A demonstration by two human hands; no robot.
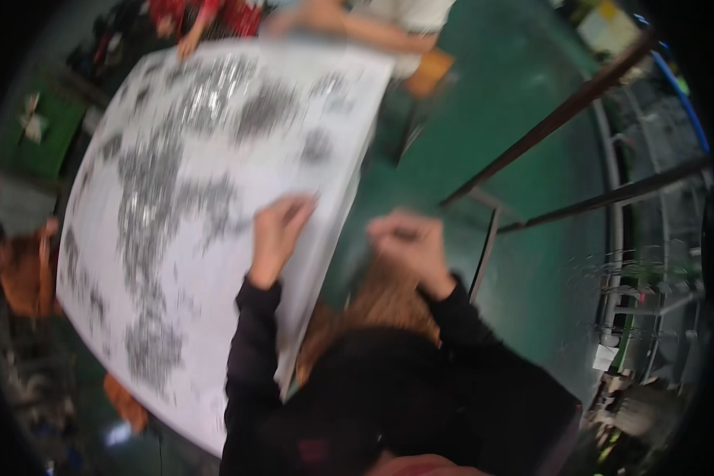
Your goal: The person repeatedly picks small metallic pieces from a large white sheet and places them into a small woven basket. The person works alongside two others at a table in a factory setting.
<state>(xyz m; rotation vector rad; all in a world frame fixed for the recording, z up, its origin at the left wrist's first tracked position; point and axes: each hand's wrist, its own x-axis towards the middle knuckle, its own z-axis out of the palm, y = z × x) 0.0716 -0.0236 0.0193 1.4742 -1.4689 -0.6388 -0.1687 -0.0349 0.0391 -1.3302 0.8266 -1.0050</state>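
The picture is blurred. A large white table (pixel 325 190) is strewn with heaps of small grey metal pieces (pixel 155 198). My left hand (pixel 278 230) rests on the table near its right edge, fingers bent, just beside the grey pieces. My right hand (pixel 408 242) hovers past the table's edge, fingers curled together, above a brown object (pixel 365 305) that looks like a box or bag. Whether either hand holds anything is lost in the blur. Both my forearms wear black sleeves.
At the table's far end another person's arm (pixel 349 24) reaches over the tabletop, and someone in red (pixel 206 14) stands beside it. Green floor (pixel 531 262) lies to the right, crossed by dark metal bars (pixel 547 119). An orange-brown object (pixel 24 270) sits at the left.
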